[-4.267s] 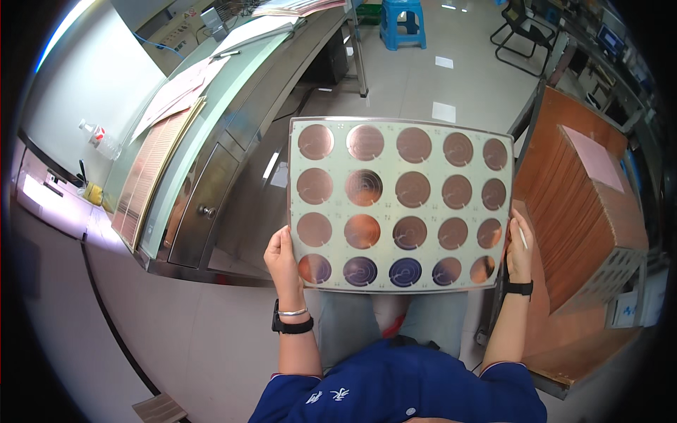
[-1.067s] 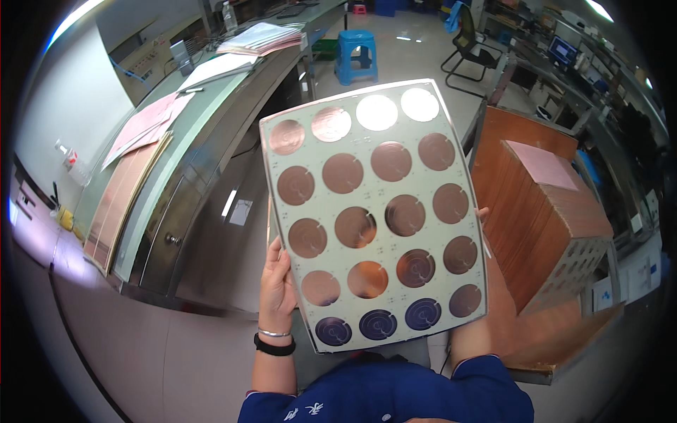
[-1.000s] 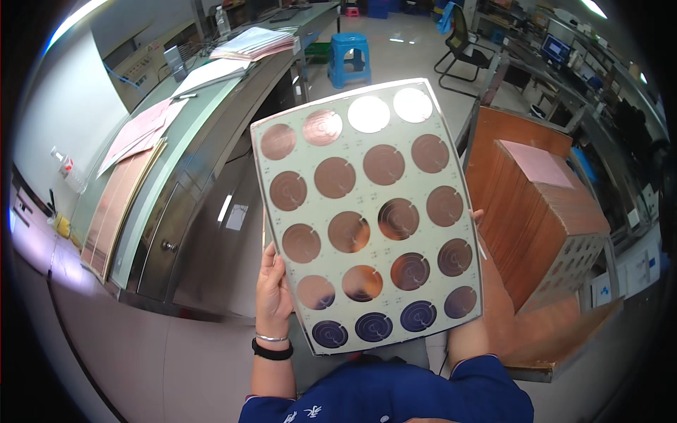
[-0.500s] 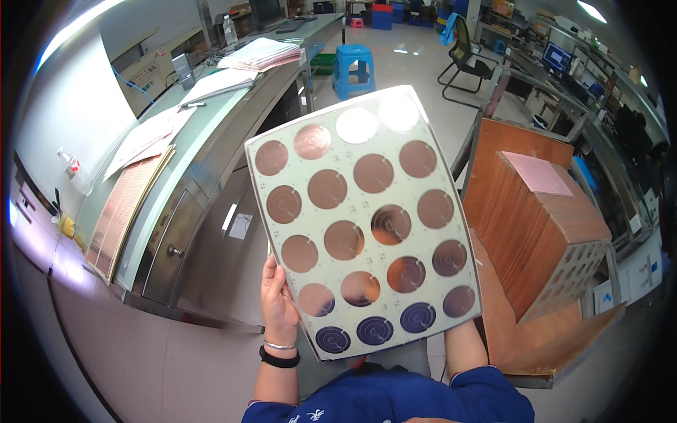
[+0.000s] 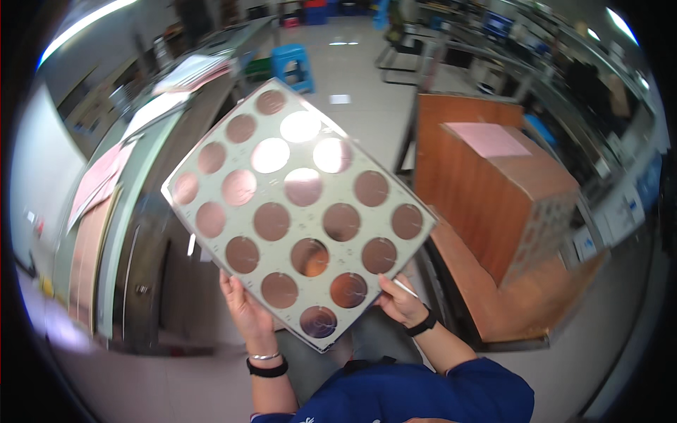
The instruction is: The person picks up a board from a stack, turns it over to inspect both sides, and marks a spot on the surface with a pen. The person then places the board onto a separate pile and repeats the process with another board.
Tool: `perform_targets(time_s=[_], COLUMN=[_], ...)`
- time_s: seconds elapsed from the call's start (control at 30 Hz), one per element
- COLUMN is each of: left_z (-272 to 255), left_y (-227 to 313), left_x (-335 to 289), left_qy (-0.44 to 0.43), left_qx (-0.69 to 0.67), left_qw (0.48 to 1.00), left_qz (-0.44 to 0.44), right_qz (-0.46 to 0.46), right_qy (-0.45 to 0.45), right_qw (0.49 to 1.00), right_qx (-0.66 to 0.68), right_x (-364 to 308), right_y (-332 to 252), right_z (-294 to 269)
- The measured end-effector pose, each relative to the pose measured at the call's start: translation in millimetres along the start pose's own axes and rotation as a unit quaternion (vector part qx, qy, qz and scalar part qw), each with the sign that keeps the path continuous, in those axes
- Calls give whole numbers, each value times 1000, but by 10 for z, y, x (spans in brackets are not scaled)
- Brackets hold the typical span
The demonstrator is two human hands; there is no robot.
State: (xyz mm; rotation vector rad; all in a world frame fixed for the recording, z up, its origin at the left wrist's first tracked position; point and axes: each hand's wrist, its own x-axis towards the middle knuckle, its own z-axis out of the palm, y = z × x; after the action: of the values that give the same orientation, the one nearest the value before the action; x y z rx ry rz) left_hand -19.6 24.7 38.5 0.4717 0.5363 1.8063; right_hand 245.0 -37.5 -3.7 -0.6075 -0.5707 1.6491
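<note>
Panel (image 5: 305, 218), pale green with rows of round copper-coloured discs (image 5: 272, 221), was held in the air before the person's body, above the lap, turned so that one corner pointed down toward the blue shirt (image 5: 423, 388). Some discs toward the far corner threw back white glare.

Left hand (image 5: 247, 310): gripping the lower left edge, palm side partly in view; some fingers were hidden behind the panel. Right hand (image 5: 400, 302): gripping the lower right edge, thumb near the face, with a thin white stick (image 5: 405, 287) lying along the fingers; how the stick was held could not be told.

Surroundings: left, worktop (image 5: 116, 236) with papers (image 5: 190, 74) and flat copper-toned sheets (image 5: 88, 247); right, a block-like stack (image 5: 479, 204) on a brown board (image 5: 486, 310), pink sheet (image 5: 488, 139) on top. The panel was apart from the stack. Edges of the frame were blurred.

Step in hand, as judged: handling and angling the panel, discs toward the viewer. Next move, as judged: any further turn would call for both hands to move together, keeping hold of the edges, fingers off the discs, corners clear of worktop and stack.
</note>
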Motion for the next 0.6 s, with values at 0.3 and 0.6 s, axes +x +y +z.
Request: perform_targets(time_s=[0.3,0.6], left_z=[-194,-972], left_y=[156,199], left_x=[177,99], left_qy=[-115,-45], left_qx=[117,184], left_qw=[979,970], left_qz=[-119,-154], right_qz=[-285,-640], right_qy=[134,408], right_qw=[949,605], right_qx=[11,-243], right_x=[-244,-963], right_y=[-602,-1533], right_z=[73,-448])
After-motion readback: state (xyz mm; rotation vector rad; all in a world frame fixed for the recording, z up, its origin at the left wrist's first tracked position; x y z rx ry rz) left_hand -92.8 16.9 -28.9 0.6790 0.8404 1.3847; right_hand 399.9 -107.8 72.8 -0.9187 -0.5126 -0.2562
